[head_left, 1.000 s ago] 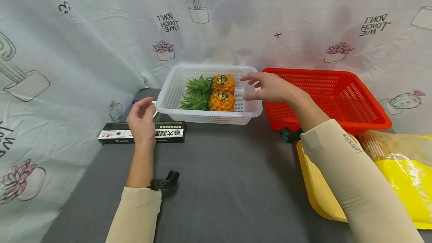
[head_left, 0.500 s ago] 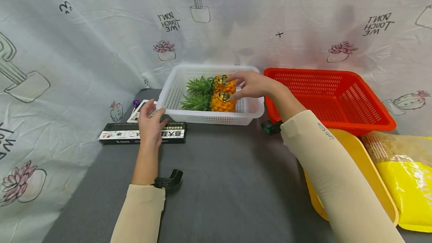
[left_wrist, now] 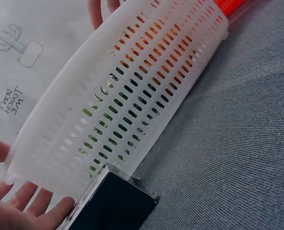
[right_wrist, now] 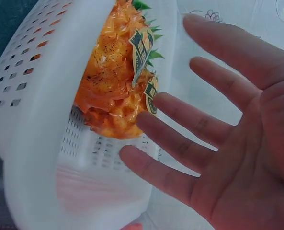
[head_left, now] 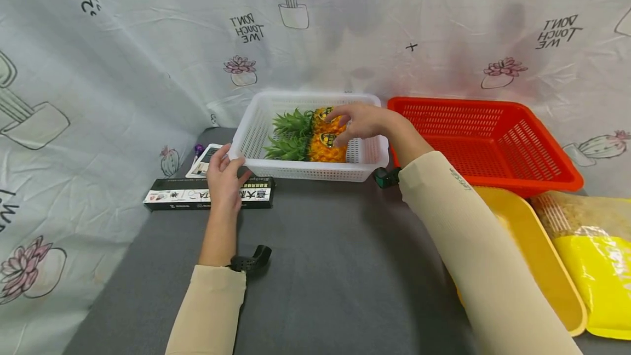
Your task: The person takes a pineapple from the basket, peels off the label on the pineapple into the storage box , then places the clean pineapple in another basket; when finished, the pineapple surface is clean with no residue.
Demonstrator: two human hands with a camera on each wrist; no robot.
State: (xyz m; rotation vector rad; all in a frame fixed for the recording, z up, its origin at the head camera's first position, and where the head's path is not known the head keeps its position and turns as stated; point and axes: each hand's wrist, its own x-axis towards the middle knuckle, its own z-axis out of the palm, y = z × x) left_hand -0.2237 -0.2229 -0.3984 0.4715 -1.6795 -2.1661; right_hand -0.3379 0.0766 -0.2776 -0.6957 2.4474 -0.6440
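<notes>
Lying nearest: a yellow tray point(head_left: 534, 256), partly hidden behind the right sleeve point(head_left: 483, 245), with a yellow bag point(head_left: 591, 267) just beside it.
Pasta box point(head_left: 175, 197): dark, flat on the grey table point(head_left: 315, 267), near the white basket's left end.
Left hand point(head_left: 224, 179): curled about the white basket's near left corner, fingers at the rim and outer wall.
White basket point(head_left: 310, 165): perforated plastic, probably light and a little springy, likely to slide easily. The rim at its two ends seems the best hold; lifted by one corner, it would probably tip.
Near pineapple point(head_left: 322, 149): on its side inside the white basket, crown to the left, against its neighbour. Its glossy skin may slip; if real, it should be firm and fairly heavy, though whether it is real cannot be told. The thick middle of the body suits a hold; the thin leaves would likely bend.
Right hand point(head_left: 362, 119): wide, fingers apart and nearly straight, above the pineapples' right ends, gripping nothing; fingertip contact cannot be told.
Far pineapple point(head_left: 321, 124): in the same basket, likewise on its side, likely to handle alike.
Red basket point(head_left: 478, 152): just right of the white one.
</notes>
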